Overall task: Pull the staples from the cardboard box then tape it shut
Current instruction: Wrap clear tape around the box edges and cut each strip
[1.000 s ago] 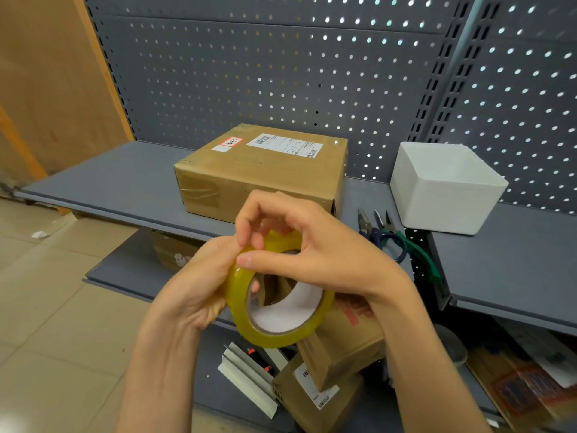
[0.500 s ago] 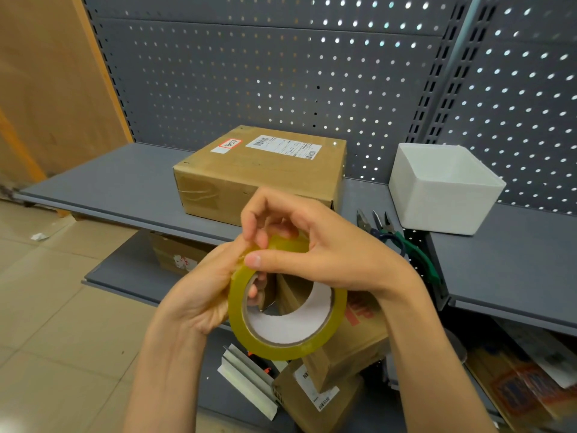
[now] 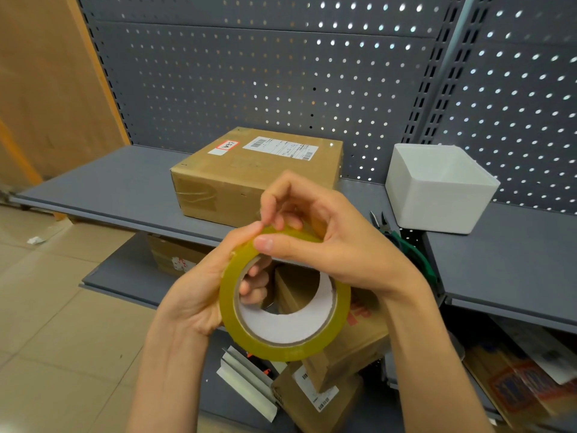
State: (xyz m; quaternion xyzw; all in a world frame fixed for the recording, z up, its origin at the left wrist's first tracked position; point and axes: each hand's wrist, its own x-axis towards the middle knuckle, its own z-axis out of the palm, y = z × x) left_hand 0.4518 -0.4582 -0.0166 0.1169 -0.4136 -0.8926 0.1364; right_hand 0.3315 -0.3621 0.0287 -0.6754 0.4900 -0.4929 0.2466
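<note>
A brown cardboard box (image 3: 249, 173) with white shipping labels lies closed on the grey shelf (image 3: 103, 185), behind my hands. In front of it I hold a roll of yellowish clear tape (image 3: 281, 342) in the air. My left hand (image 3: 206, 289) grips the roll from the left, fingers through its white core. My right hand (image 3: 324, 235) curls over the top of the roll, thumb and fingertips picking at the tape surface. No loose tape end is visible.
A white square bin (image 3: 437, 189) stands on the shelf at the right. Pliers with green handles (image 3: 402, 242) lie beside it at the shelf edge. Several cardboard boxes (image 3: 349, 367) and folded white pieces (image 3: 246, 382) crowd the lower shelf.
The tape roll has dropped slightly and turned a little in my hands. My right fingertips have shifted along its top edge. The box has not moved.
</note>
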